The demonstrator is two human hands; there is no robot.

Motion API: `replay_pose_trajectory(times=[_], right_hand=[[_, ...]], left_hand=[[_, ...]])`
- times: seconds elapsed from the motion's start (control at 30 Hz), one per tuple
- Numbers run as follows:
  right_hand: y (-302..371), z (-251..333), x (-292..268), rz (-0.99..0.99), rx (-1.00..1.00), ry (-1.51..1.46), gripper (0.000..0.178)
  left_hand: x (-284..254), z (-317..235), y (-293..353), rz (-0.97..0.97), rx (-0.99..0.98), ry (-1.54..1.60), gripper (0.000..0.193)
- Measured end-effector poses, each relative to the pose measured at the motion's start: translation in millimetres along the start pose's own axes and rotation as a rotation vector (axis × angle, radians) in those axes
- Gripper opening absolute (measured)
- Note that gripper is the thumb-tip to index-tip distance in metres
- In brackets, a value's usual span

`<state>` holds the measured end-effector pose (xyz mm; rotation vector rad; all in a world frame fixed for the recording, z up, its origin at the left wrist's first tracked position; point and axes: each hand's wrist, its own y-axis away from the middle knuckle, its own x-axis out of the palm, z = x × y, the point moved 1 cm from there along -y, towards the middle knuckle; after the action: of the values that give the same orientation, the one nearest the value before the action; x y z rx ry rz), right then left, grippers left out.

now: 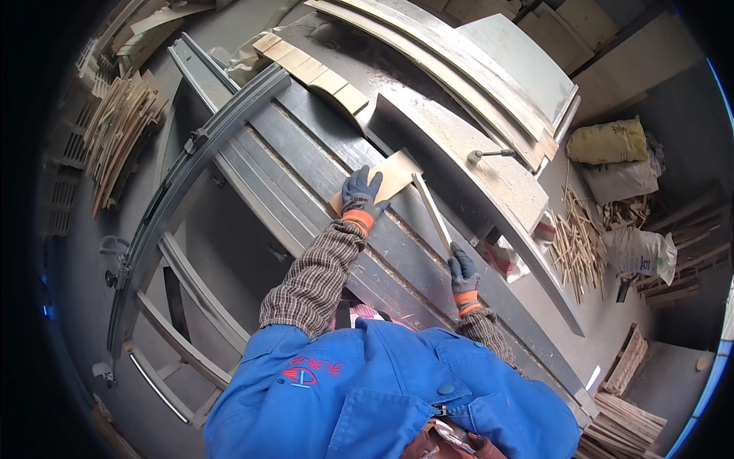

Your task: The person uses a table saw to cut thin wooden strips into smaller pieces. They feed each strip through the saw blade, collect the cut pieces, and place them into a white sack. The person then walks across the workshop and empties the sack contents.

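The gloved left hand (361, 196) is pressing flat on a thin plywood offcut (386, 180) lying on the grey saw table (306, 145); it looks light, stiff, best pinned by its face. Right of it, the right hand (462, 273) is gripping a slim wooden stick (432, 210). Beyond, sawdust, scrap strips (577, 245) and sacks (612, 141) are crowding the workshop floor.

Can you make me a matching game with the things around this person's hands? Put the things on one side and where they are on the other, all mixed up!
Things:
1. Flat tan wooden board
2. Thin pale wooden stick
3. Row of small light wooden blocks
4. Yellow sack

Places:
A. On the floor at the far right
B. Under the gloved left hand
C. Lined up at the far end of the grey metal machine table
D. Held at its near end by the gloved right hand

Pairs: 1-B, 2-D, 3-C, 4-A
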<state>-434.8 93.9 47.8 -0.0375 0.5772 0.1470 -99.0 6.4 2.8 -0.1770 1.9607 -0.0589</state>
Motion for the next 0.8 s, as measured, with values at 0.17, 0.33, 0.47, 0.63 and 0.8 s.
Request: replay_pose_trajectory(times=[0.17,0.33,0.47,0.63,0.8], right_hand=[[8,-13,-10,-0.011,0.005,-0.021,0.037],[2,-18,-5,0.048,0.030,-0.034,0.037],[-32,-8,13,0.036,0.037,-0.091,0.037],[-66,-11,31,0.000,0.118,-0.214,0.038],[-72,-14,32,0.016,0.240,-0.299,0.038]], left_hand=[[-52,-15,24,0.289,-0.238,-0.256,0.095],[-37,26,53,0.208,-0.186,-0.140,0.085],[-26,32,36,0.083,-0.179,-0.100,0.081],[-28,33,3,0.122,-0.221,-0.090,0.082],[-30,32,4,0.107,-0.209,-0.125,0.078]])
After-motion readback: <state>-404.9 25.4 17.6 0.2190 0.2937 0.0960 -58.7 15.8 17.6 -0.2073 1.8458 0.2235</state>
